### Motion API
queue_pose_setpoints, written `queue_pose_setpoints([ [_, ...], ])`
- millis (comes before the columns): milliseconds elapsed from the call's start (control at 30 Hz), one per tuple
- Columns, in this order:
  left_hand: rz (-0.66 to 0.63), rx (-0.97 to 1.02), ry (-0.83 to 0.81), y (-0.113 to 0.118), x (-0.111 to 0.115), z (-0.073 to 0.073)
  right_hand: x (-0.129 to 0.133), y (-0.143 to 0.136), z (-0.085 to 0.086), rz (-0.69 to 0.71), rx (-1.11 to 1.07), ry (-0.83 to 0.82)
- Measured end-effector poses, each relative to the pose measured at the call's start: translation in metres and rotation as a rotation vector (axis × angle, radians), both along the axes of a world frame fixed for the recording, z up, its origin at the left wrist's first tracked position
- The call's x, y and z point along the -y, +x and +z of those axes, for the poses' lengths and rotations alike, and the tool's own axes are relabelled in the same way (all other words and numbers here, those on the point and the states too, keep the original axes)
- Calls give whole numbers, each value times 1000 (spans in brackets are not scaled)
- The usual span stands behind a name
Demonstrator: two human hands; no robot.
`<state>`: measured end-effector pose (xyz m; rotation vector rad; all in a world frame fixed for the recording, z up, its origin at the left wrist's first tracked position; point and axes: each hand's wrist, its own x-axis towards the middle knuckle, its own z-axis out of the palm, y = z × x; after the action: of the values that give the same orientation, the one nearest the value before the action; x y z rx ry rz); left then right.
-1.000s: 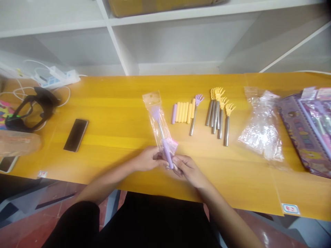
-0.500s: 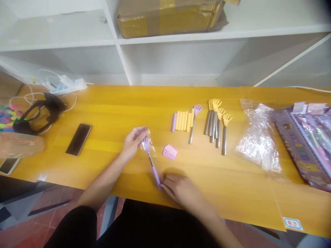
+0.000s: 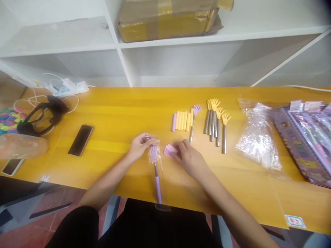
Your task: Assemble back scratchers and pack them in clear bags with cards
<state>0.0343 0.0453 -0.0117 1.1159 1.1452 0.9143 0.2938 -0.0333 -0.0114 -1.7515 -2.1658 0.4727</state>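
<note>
My left hand [image 3: 141, 146] pinches the top of a clear plastic bag [image 3: 160, 168]. Inside the bag lies a purple back scratcher [image 3: 158, 187], its claw end toward the left fingers and its handle pointing at the table's front edge. Just right of it, my right hand [image 3: 190, 158] has its fingers closed on the edge of the small pink cards [image 3: 170, 150]. Behind the hands are a row of yellow grip sleeves [image 3: 183, 120] with one purple sleeve [image 3: 174, 122], a bare purple-clawed scratcher rod [image 3: 192, 127] and several yellow-clawed rods [image 3: 215, 120].
A heap of clear bags [image 3: 260, 141] and a purple printed box [image 3: 297, 144] of packed items are on the right. To the left lie a phone [image 3: 81, 140], a black strap-like object [image 3: 42, 115] and a power strip [image 3: 69, 89]. White shelves hold a taped carton [image 3: 168, 20].
My right hand has left the scratcher's handle end and moved up to the pink cards. My left hand has shifted slightly right, and the bagged scratcher now points straighter toward me.
</note>
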Motion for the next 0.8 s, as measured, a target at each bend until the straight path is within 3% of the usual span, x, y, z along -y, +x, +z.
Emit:
queue_pose_setpoints([
  [133, -28, 8, -41, 4, 3, -1, -17, 3, -11, 1, -192, -55],
  [267, -18, 8, -47, 6, 1, -1, -23, 12, -16, -97, -445, -184],
  [367, 1, -17, -15, 5, -1, -4, -23, 16, -10, -153, -607, -254],
  [467, 8, -10, 1, 4, -2, -7, -19, 11, 6, -162, -680, -153],
  [533, 5, 7, -11, 4, -1, -8, -16, 3, 18, -61, -646, 27],
  [633, -9, 33, -51, 4, -1, -6, -14, -13, 28, 199, -491, 264],
  [700, -10, 36, -67, 4, -1, -4, -18, -23, 26, 295, -344, 314],
  [800, 17, 22, -47, 4, -2, -6, -30, -35, 14, 312, -174, 345],
])
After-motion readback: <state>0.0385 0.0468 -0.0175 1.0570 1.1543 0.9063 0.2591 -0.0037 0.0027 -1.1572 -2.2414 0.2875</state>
